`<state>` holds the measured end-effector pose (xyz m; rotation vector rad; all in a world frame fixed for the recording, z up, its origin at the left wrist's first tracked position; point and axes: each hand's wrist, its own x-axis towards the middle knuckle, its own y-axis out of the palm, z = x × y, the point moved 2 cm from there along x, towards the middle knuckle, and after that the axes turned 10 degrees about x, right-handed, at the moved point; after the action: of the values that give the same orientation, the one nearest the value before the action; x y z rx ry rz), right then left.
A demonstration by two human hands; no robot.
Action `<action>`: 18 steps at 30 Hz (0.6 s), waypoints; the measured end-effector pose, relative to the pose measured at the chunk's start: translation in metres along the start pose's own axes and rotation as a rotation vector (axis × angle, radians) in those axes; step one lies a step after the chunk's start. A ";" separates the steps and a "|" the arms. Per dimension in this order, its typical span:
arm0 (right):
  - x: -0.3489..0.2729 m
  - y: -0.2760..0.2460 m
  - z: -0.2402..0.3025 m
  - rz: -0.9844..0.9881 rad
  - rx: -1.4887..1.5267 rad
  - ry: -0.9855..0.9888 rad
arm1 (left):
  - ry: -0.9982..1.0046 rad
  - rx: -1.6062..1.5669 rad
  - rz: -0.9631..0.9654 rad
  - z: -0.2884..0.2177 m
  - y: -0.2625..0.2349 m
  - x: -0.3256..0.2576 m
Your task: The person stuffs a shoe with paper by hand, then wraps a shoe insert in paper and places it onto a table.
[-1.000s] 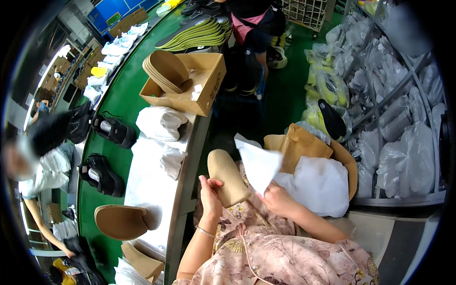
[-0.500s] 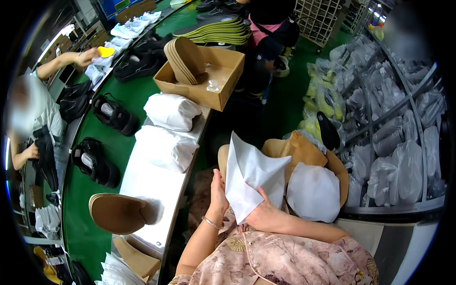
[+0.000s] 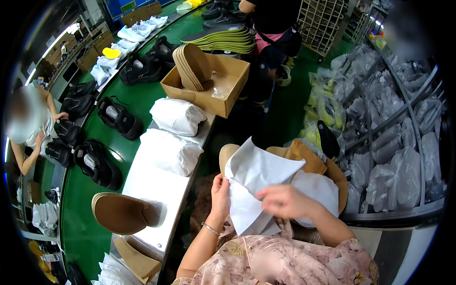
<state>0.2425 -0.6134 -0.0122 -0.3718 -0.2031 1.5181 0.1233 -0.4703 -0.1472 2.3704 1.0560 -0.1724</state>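
Observation:
A creased white paper sheet (image 3: 259,164) lies partly folded in front of my body. My left hand (image 3: 220,195) pinches its left edge, closed, beside a tan rounded cardboard piece (image 3: 227,156) that shows behind the paper. Over the sheet's lower right part is my right hand (image 3: 287,202), blurred by motion, with one finger pointing left. Whether that hand touches the paper is unclear. Beyond it, more white paper (image 3: 317,187) rests against a brown cardboard piece (image 3: 338,187), with crumpled brown paper (image 3: 308,157) above.
Left of me, a metal bench (image 3: 159,190) holds two white-wrapped bundles (image 3: 178,116), a brown curved insert (image 3: 118,213) and an open carton (image 3: 228,97). Black shoes (image 3: 96,164) stand on a green belt (image 3: 85,209). A rack of bagged shoes (image 3: 394,171) is at right; a co-worker (image 3: 33,114) is far left.
My right hand has lifted from the paper's lower edge and moved right. The sheet's lower part has spread out. At far left, the co-worker's raised arm has come down, leaving a yellow piece behind.

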 end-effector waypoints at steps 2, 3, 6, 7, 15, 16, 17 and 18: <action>0.009 -0.013 -0.010 -0.397 0.351 0.164 | 0.029 -0.006 0.014 -0.001 0.006 0.000; 0.016 -0.012 -0.023 -0.439 0.260 0.112 | 0.041 -0.008 0.035 -0.002 0.012 0.001; 0.049 -0.002 -0.048 -0.487 0.026 0.004 | 0.056 -0.045 0.041 -0.007 0.021 -0.007; 0.056 0.001 -0.046 -0.464 -0.030 0.016 | 0.061 -0.058 0.058 -0.005 0.018 -0.007; 0.082 0.012 -0.067 -0.571 -0.215 0.014 | 0.068 -0.072 0.036 0.006 0.026 -0.024; 0.085 0.012 -0.064 -0.556 -0.203 0.022 | 0.102 -0.038 0.048 0.008 0.025 -0.025; 0.089 0.012 -0.068 -0.569 -0.071 0.059 | 0.136 -0.004 0.065 0.009 0.027 -0.026; 0.088 0.010 -0.069 -0.560 -0.083 0.089 | 0.170 0.030 0.081 0.009 0.028 -0.027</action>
<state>0.2619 -0.5330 -0.0888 -0.4066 -0.2749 0.9417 0.1256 -0.5085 -0.1345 2.4851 1.0378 0.0447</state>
